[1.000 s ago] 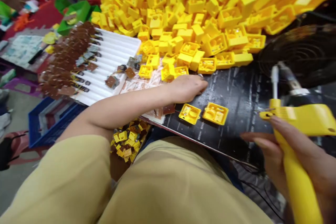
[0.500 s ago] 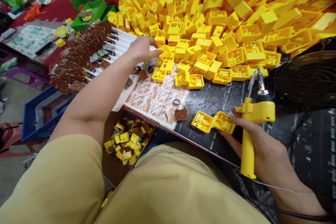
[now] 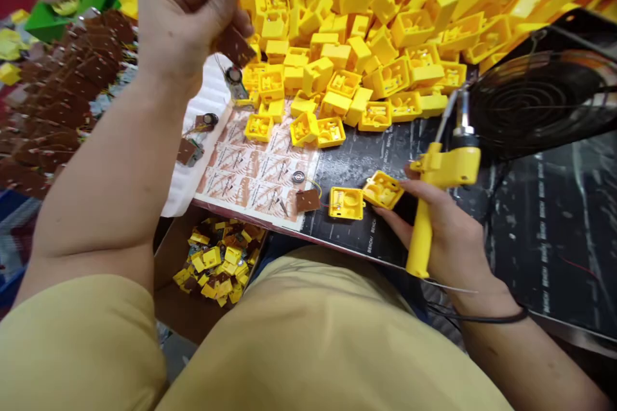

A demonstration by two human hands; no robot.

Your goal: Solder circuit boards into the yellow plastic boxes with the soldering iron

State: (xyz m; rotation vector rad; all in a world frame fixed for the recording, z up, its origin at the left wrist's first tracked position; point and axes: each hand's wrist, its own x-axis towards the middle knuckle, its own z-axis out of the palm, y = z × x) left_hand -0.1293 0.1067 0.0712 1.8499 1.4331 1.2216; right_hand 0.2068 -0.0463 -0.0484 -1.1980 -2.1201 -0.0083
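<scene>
My left hand (image 3: 193, 26) is raised at the upper left, its fingers pinched on a brown circuit board (image 3: 234, 46). A small round black part (image 3: 234, 75) dangles from that board on wires. My right hand (image 3: 448, 225) holds a yellow soldering gun (image 3: 424, 215), its tip pointing away from me. The thumb and a finger of the same hand also grip a yellow case half (image 3: 384, 191). Against it, on the bench, lies another open yellow case half (image 3: 346, 203). Just left of that are a second brown board (image 3: 307, 200) and a wired round speaker (image 3: 298, 177).
A large heap of yellow cases (image 3: 337, 58) covers the back of the bench. Many wired brown boards (image 3: 53, 103) lie at the left. A black fan (image 3: 535, 96) stands at the right. Below the bench edge is a cardboard box (image 3: 168, 289) of yellow pieces.
My left hand has lifted from the pile's near edge, now with a circuit board. The two yellow case halves have shifted their angle to each other. The view has turned and moved closer.
</scene>
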